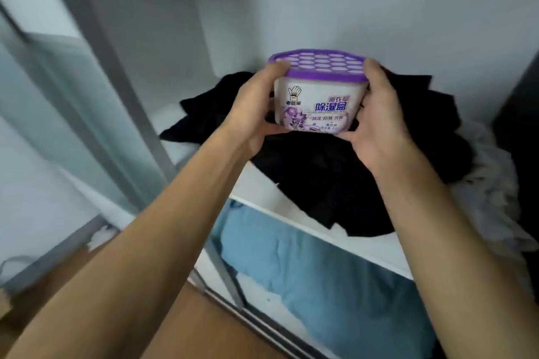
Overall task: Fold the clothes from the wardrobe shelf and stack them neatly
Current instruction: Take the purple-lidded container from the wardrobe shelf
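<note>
- Closest to the camera, both bare forearms come up from the bottom of the frame toward the middle, over a strip of wooden floor at lower left.
- The left hand and the right hand are clamped on opposite sides of a dehumidifier box, a white tub with a purple honeycomb lid. Fingers of both hands curl round its sides and thumbs sit up near the lid rim.
- The tub is held upright, lid facing up and tipped a bit toward the camera, its printed label facing us and its long side running left to right.
- Right behind and below it, a crumpled heap of black clothes sits mid-frame on the white wardrobe shelf, unfolded, spilling toward the front edge.
- A pale garment lies bunched at the right edge, touching the black pile.
- Under the shelf, at lower centre, there's blue fabric.
- Farthest back is the white wardrobe wall.
</note>
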Tool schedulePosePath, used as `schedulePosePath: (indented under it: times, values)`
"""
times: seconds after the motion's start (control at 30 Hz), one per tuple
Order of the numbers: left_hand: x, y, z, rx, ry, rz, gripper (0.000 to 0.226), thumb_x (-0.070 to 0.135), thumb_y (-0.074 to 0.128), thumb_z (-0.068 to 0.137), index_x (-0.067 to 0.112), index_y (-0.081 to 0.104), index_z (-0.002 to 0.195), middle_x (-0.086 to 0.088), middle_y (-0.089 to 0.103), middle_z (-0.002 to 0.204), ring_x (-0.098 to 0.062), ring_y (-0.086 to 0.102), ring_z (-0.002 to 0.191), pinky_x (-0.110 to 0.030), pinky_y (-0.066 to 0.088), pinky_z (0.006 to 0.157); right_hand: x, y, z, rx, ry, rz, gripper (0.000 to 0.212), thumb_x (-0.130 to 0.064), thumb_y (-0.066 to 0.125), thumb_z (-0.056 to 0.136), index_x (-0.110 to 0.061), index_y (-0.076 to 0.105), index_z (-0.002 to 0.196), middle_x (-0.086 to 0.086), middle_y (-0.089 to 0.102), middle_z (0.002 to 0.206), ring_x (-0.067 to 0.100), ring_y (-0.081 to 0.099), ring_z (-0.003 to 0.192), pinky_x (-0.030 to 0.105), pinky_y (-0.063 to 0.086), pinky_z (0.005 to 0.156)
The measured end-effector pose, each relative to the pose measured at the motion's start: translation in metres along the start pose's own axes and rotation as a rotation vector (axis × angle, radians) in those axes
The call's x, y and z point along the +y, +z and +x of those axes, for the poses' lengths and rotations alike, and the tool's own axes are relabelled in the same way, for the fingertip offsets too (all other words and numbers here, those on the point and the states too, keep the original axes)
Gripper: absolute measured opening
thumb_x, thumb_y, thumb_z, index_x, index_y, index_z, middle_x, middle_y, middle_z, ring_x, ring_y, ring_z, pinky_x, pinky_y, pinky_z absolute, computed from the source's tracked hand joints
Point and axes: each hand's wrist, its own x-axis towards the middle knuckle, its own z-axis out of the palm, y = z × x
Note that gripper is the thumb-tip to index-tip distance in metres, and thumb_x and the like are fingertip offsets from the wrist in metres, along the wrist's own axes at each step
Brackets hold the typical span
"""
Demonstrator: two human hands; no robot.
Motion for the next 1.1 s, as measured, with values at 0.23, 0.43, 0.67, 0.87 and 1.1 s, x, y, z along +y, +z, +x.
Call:
schedulePosePath:
  times: [0.23,0.43,0.67,0.87,1.1]
  values:
    - [-0.019,-0.169,-0.152,0.383,-0.031,-0.058,0.037,0.041,0.056,0.074,0.026,0.066,0.106,0.002,0.071,0.096,-0.018,0.061,0.096,-0.056,0.056,0.082,0.109,0.132,-0.105,-0.354,0.288,0.011,0.031,-0.039,0.055,0.095,-0.021,0.066,0.118,0.000,0.078,0.097,0.019,0.075,0.084,0.039,0.060,0.068]
    - [-0.056,-0.283,-0.310,0.595,-0.056,-0.134,0.034,0.039,0.054,0.076,0.025,0.063,0.106,0.006,0.073,0.088,-0.016,0.062,0.095,-0.049,0.056,0.079,0.199,0.219,-0.221,-0.579,0.437,-0.135,0.017,-0.035,0.059,0.088,-0.027,0.067,0.101,-0.008,0.075,0.082,0.009,0.072,0.068,0.035,0.057,0.065]
    - [-0.097,-0.390,-0.499,0.857,-0.106,-0.210,0.038,0.040,0.060,0.081,0.025,0.063,0.116,0.000,0.074,0.100,-0.019,0.065,0.100,-0.043,0.053,0.078,0.300,0.307,-0.381,-0.639,0.649,-0.203,0.013,-0.028,0.062,0.078,-0.025,0.067,0.090,-0.005,0.074,0.074,0.011,0.072,0.062,0.043,0.051,0.077]
    - [-0.114,-0.469,-0.625,1.075,-0.128,-0.279,0.034,0.031,0.056,0.071,0.022,0.066,0.103,-0.005,0.074,0.093,-0.027,0.063,0.102,-0.045,0.053,0.074,0.376,0.376,-0.503,-0.718,0.752,-0.283,0.017,-0.031,0.061,0.083,-0.023,0.064,0.098,0.003,0.072,0.091,0.026,0.067,0.078,0.029,0.042,0.062]
    - [-0.136,-0.554,-0.691,1.219,-0.111,-0.329,0.035,0.029,0.055,0.067,0.022,0.067,0.099,-0.006,0.072,0.100,-0.021,0.063,0.097,-0.043,0.051,0.072,0.455,0.445,-0.552,-0.883,0.779,-0.444,0.041,-0.043,0.065,0.087,-0.022,0.061,0.123,0.005,0.072,0.107,0.023,0.069,0.094,0.043,0.056,0.080]
